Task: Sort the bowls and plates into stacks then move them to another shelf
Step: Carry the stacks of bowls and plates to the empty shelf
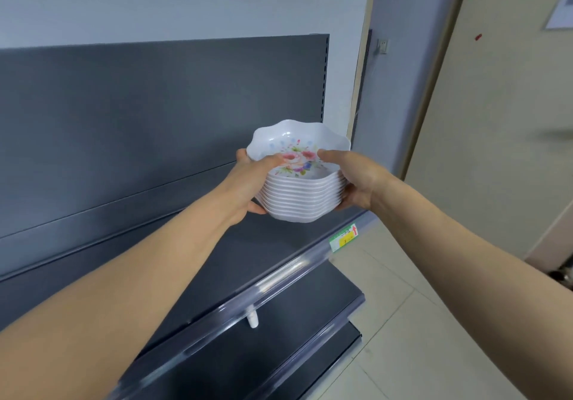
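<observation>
**Bowl stack held in both hands over the top shelf**

- Stack of bowls (302, 196): about ten white scalloped-rim bowls, nested, roughly upright and tipped slightly toward the camera. The top bowl (297, 151) has a pink and purple floral print inside.
- Location: in the air over the right end of the dark grey top shelf (248, 254), in front of the back panel (155, 105). The stack's base appears clear of the shelf surface.
- Left hand (251, 182): clamped on the left side of the stack. The thumb lies over the top bowl's rim and the fingers are curled under the bottom bowl.
- Right hand (356, 179): clamped on the right side. The thumb reaches over the rim into the top bowl and the fingers wrap the lower edge of the stack.
- Both forearms are bare and extended from the bottom corners of the view.
- Shelf front edge carries a clear plastic price rail (279, 278) with a green, yellow and red label (344, 238) near its right end.
- A small white peg (252, 319) hangs just under the rail.
- Lower shelf (328, 300), same dark grey, sits below and sticks out further forward.
- Light floor tiles (418, 322) lie right of the unit.
- A wall socket (383, 46) sits on the pale wall beyond the unit's right upright.
</observation>
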### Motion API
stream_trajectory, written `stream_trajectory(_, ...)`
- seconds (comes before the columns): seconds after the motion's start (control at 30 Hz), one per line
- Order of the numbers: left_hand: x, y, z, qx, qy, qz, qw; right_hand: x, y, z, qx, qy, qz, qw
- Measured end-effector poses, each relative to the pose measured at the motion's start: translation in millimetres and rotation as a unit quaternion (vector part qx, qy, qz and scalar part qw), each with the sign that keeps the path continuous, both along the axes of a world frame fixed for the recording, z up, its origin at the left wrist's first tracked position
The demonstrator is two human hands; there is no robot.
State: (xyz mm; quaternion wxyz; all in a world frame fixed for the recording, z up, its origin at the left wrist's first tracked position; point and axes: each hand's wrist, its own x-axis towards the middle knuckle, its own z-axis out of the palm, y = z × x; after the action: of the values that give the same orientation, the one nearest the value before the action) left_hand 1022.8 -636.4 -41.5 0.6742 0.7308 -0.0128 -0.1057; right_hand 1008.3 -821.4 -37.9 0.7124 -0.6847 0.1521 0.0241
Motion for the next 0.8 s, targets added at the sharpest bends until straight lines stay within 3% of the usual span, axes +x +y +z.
stream_trajectory(0.3, 51.2, -83.0, -18.3, -0.017, 0.041, 0.064, 0.997, 78.2, -82.4, -15.8, -0.006, 0.036, 0.069, 0.997)
stream_trajectory(0.8, 133.2, -103.8, -81.6, -0.013, 0.102, 0.109, 0.989, 179.4, -103.2, -79.6, -0.017, 0.107, 0.124, 0.986)
